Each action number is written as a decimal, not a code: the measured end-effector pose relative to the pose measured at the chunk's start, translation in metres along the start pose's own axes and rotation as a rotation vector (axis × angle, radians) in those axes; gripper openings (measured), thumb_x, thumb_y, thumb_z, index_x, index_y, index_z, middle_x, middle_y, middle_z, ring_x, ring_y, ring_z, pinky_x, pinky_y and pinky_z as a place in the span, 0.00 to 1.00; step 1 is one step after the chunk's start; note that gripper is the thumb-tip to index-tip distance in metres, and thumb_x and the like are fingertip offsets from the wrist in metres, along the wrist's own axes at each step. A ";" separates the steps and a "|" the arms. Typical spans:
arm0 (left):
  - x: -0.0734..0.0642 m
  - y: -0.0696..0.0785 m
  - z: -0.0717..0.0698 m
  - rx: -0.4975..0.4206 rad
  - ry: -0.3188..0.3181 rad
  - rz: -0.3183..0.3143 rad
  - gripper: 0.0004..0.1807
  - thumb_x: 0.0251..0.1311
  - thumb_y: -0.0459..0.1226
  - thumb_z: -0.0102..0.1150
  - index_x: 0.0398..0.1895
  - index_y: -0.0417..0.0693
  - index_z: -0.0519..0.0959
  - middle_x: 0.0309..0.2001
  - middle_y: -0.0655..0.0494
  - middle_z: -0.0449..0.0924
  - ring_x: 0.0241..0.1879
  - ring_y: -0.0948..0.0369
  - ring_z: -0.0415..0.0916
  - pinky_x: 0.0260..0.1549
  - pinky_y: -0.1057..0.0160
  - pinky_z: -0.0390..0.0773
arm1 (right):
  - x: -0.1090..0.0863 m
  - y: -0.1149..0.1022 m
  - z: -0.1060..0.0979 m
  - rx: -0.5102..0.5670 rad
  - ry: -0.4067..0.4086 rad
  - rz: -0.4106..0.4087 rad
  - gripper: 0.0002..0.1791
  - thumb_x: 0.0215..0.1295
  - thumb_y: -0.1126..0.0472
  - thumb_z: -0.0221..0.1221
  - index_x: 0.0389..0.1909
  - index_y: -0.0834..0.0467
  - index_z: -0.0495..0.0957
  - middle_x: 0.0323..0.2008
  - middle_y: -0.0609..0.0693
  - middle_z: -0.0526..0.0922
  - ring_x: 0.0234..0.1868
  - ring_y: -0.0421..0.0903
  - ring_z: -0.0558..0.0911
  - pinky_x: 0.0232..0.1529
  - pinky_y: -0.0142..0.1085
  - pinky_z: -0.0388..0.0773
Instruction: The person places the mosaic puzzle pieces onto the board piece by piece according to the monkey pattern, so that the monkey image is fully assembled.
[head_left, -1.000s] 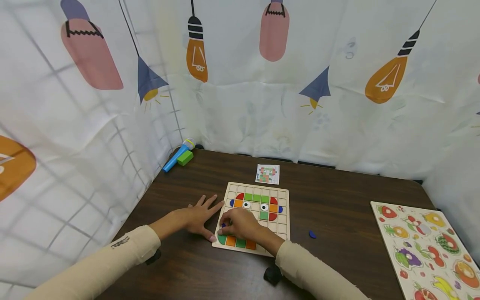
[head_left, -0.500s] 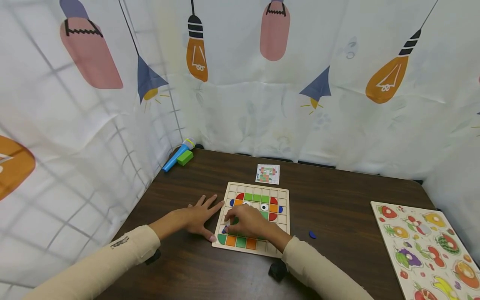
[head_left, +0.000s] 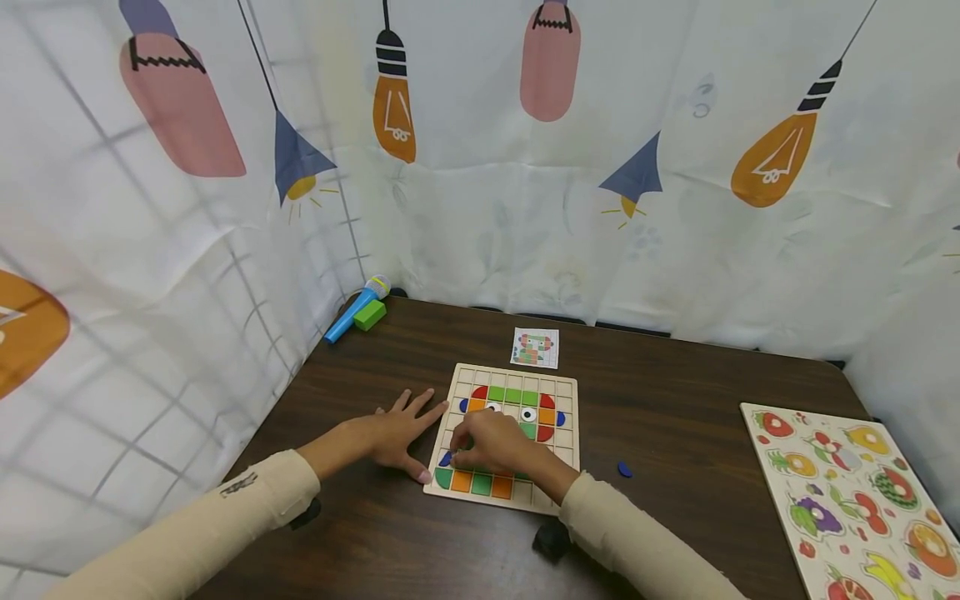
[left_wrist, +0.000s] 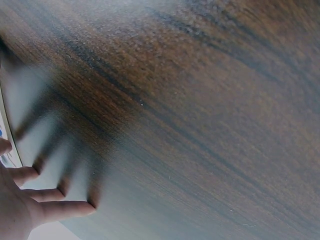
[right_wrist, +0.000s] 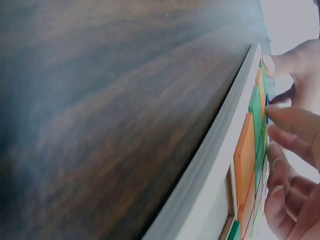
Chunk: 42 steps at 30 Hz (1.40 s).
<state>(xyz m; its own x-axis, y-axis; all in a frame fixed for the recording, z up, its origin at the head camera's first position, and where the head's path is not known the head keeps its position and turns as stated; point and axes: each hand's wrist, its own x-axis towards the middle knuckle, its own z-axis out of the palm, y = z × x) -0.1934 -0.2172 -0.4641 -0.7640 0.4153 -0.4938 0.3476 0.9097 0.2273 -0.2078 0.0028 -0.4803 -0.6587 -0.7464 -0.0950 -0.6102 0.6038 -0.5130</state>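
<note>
A pale wooden grid board [head_left: 566, 456] lies on the dark table, with red, green, orange and blue pieces and two eye pieces set in it. My right hand [head_left: 495, 442] is over its lower left part. Thumb and index finger pinch a small blue puzzle piece [head_left: 446, 459] above the row of green and orange squares; the right wrist view shows the thumb tip right at it. My left hand [head_left: 396, 435] rests with fingers spread along the board's left edge, thumb tip by the lower left corner. The right hand covers the middle cells.
Behind the board lies a small printed pattern card [head_left: 536, 348]. A loose blue piece [head_left: 625, 470] is on the table to the right. Farther right lies a fruit puzzle board [head_left: 772, 450]. A toy microphone [head_left: 351, 318] and a green block [head_left: 370, 316] sit at the back left.
My right hand has shifted slightly right from one second ago, now covering part of the left eye piece. The blue piece shows lower, at the thumb tip. The left hand stays in place.
</note>
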 end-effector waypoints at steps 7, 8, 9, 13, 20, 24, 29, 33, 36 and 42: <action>0.000 0.000 -0.001 -0.003 -0.007 -0.002 0.63 0.49 0.69 0.65 0.82 0.59 0.43 0.82 0.42 0.34 0.77 0.30 0.36 0.61 0.23 0.58 | 0.004 -0.005 0.006 -0.024 0.034 -0.013 0.04 0.60 0.51 0.70 0.32 0.45 0.89 0.28 0.34 0.85 0.31 0.30 0.77 0.30 0.27 0.74; 0.000 0.000 -0.001 -0.004 -0.008 -0.003 0.64 0.49 0.69 0.65 0.82 0.59 0.43 0.82 0.42 0.34 0.77 0.30 0.36 0.61 0.23 0.58 | 0.005 -0.005 0.006 -0.025 0.035 -0.013 0.04 0.60 0.51 0.70 0.32 0.45 0.89 0.28 0.34 0.85 0.31 0.30 0.77 0.30 0.27 0.74; 0.000 0.000 -0.001 -0.004 -0.009 -0.005 0.64 0.49 0.69 0.65 0.82 0.59 0.43 0.82 0.42 0.33 0.77 0.30 0.36 0.61 0.23 0.58 | 0.005 -0.005 0.006 -0.027 0.036 -0.014 0.04 0.60 0.50 0.70 0.32 0.45 0.89 0.28 0.34 0.86 0.31 0.30 0.78 0.30 0.27 0.74; -0.001 0.001 -0.002 0.001 -0.010 -0.006 0.64 0.48 0.69 0.65 0.82 0.59 0.43 0.82 0.42 0.34 0.77 0.30 0.37 0.61 0.23 0.58 | 0.004 -0.004 0.003 -0.004 0.034 -0.012 0.06 0.63 0.50 0.68 0.35 0.46 0.90 0.30 0.34 0.86 0.32 0.31 0.78 0.32 0.28 0.75; 0.000 0.002 -0.002 -0.001 -0.007 -0.015 0.64 0.47 0.69 0.66 0.82 0.60 0.43 0.82 0.43 0.34 0.77 0.30 0.37 0.61 0.22 0.58 | -0.017 0.020 -0.016 0.057 0.030 -0.053 0.10 0.69 0.49 0.64 0.43 0.48 0.88 0.37 0.36 0.85 0.36 0.33 0.77 0.42 0.31 0.76; 0.000 0.003 -0.001 -0.009 -0.006 -0.018 0.64 0.47 0.69 0.66 0.82 0.60 0.43 0.82 0.43 0.34 0.77 0.31 0.36 0.61 0.23 0.57 | -0.044 0.049 -0.032 0.121 0.063 -0.088 0.10 0.69 0.51 0.64 0.44 0.50 0.88 0.40 0.40 0.85 0.35 0.35 0.77 0.40 0.31 0.76; 0.001 0.002 0.000 -0.006 -0.003 -0.021 0.65 0.47 0.69 0.66 0.82 0.60 0.43 0.82 0.43 0.34 0.77 0.31 0.36 0.61 0.22 0.57 | -0.090 0.089 -0.053 0.170 0.098 -0.035 0.11 0.69 0.53 0.64 0.45 0.53 0.88 0.40 0.41 0.85 0.31 0.37 0.74 0.32 0.30 0.74; 0.001 0.002 0.000 -0.009 0.003 -0.014 0.65 0.47 0.69 0.67 0.82 0.60 0.43 0.82 0.43 0.34 0.77 0.31 0.36 0.60 0.22 0.57 | -0.129 0.118 -0.064 0.169 0.115 0.050 0.10 0.67 0.54 0.65 0.45 0.52 0.88 0.38 0.40 0.83 0.29 0.36 0.72 0.29 0.29 0.73; 0.001 0.001 0.000 -0.016 0.005 -0.009 0.65 0.47 0.69 0.67 0.82 0.60 0.43 0.82 0.43 0.34 0.77 0.31 0.36 0.60 0.21 0.56 | -0.155 0.135 -0.065 0.133 0.128 0.072 0.09 0.66 0.54 0.66 0.45 0.50 0.87 0.38 0.40 0.83 0.32 0.34 0.74 0.32 0.30 0.73; 0.002 0.001 0.002 -0.010 0.000 -0.012 0.65 0.46 0.70 0.66 0.82 0.60 0.43 0.82 0.43 0.34 0.77 0.31 0.36 0.60 0.22 0.56 | -0.190 0.151 -0.058 0.124 0.157 0.098 0.14 0.64 0.51 0.67 0.47 0.52 0.86 0.38 0.40 0.82 0.30 0.31 0.72 0.30 0.29 0.73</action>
<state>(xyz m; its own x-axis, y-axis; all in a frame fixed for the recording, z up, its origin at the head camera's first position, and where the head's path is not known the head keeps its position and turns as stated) -0.1939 -0.2156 -0.4663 -0.7683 0.4042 -0.4964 0.3326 0.9146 0.2300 -0.2000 0.2517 -0.4900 -0.7788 -0.6269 -0.0206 -0.4870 0.6251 -0.6099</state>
